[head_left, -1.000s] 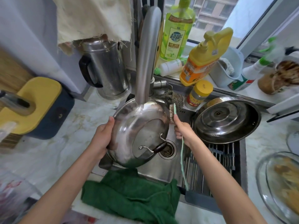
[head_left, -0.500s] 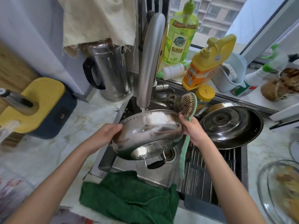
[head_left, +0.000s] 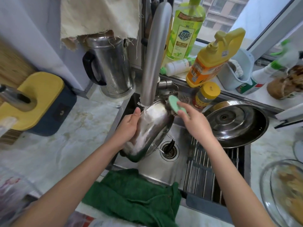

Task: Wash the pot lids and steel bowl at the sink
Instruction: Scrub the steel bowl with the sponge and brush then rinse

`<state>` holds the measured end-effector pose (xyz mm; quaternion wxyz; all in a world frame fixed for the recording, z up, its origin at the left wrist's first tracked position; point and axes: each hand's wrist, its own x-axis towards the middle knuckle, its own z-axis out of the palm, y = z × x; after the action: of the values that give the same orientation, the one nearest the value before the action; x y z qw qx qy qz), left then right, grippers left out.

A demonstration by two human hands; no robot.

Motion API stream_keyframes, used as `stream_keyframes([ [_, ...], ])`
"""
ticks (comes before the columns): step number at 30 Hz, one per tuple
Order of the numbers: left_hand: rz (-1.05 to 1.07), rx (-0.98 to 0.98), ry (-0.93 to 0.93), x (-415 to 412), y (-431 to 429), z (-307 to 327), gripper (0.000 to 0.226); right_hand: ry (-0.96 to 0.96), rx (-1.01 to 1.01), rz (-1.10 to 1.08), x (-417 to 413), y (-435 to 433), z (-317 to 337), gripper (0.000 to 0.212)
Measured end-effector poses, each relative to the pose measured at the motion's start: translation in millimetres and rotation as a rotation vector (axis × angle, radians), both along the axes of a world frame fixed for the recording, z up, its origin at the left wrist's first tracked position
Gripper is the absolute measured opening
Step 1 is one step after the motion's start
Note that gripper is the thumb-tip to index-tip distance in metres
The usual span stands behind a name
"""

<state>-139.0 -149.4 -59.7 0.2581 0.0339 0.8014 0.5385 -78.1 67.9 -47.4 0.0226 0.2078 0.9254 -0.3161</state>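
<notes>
Pot lid (head_left: 152, 128) tilted over sink (head_left: 157, 167) — left hand (head_left: 129, 126) fingers grip it, right hand (head_left: 193, 122) grips brush (head_left: 174, 104).

Wet, shiny metal in the middle, cloth and plastic round the edges.

We see the pot lid (head_left: 150, 128) as polished steel, glossy under a film of water, and the steel bowl (head_left: 229, 128) as equally bright. The tap (head_left: 155, 54) is brushed metal with a duller satin look. The brush (head_left: 174, 103) has a smooth, matt green plastic back. The towel (head_left: 134, 194) is nubby green cloth, the hanging rag (head_left: 98, 17) a coarse, frayed beige weave. The worktop (head_left: 65, 145) looks like veined stone.
</notes>
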Motion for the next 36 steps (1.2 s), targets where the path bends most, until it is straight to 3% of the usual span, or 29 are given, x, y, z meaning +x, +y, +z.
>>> stream_keyframes([
  [3,0.103,0.077,-0.050,-1.4,6.5,3.9,0.044,0.117,-0.001,0.185,12.7,-37.8,9.6,0.042],
  [6,0.165,0.167,-0.102,-2.3,9.4,8.0,0.044,0.224,0.251,0.475,25.0,-56.3,10.9,0.046],
  [8,0.169,0.190,-0.127,-2.2,12.3,5.9,0.051,0.178,0.338,0.325,7.7,-40.5,10.0,0.046],
  [10,0.186,0.230,-0.130,-1.4,17.0,5.7,0.061,0.094,0.295,0.168,-1.4,-32.8,10.1,0.045],
  [11,0.185,0.248,-0.152,-1.6,18.7,4.0,0.070,0.106,0.263,0.175,1.9,-37.6,11.5,0.045],
  [14,0.199,0.298,-0.239,-3.6,17.3,7.6,0.090,0.233,0.358,0.468,25.6,-66.0,11.9,0.042],
  [15,0.194,0.313,-0.251,-2.5,18.1,8.8,0.093,0.217,0.404,0.482,25.0,-64.6,14.6,0.042],
  [17,0.163,0.338,-0.275,3.5,25.2,15.3,0.100,0.082,0.408,0.276,4.2,-43.9,15.7,0.044],
  [20,0.137,0.319,-0.288,7.9,28.2,16.2,0.095,0.021,0.282,0.123,1.0,-35.5,14.3,0.046],
  [24,0.162,0.289,-0.297,1.9,17.2,0.1,0.083,0.137,0.173,0.365,38.1,-73.5,16.7,0.044],
  [29,0.193,0.137,-0.245,7.7,18.3,-0.5,0.055,0.043,-0.163,-0.199,-5.1,-25.8,-18.7,0.039],
  [32,0.239,0.188,-0.284,1.8,5.0,-5.5,0.049,0.114,-0.096,-0.134,7.3,-34.1,-20.2,0.039],
  [36,0.276,0.223,-0.339,3.3,-12.3,-8.0,0.053,0.312,0.254,0.156,20.2,-45.6,-9.5,0.043],
])
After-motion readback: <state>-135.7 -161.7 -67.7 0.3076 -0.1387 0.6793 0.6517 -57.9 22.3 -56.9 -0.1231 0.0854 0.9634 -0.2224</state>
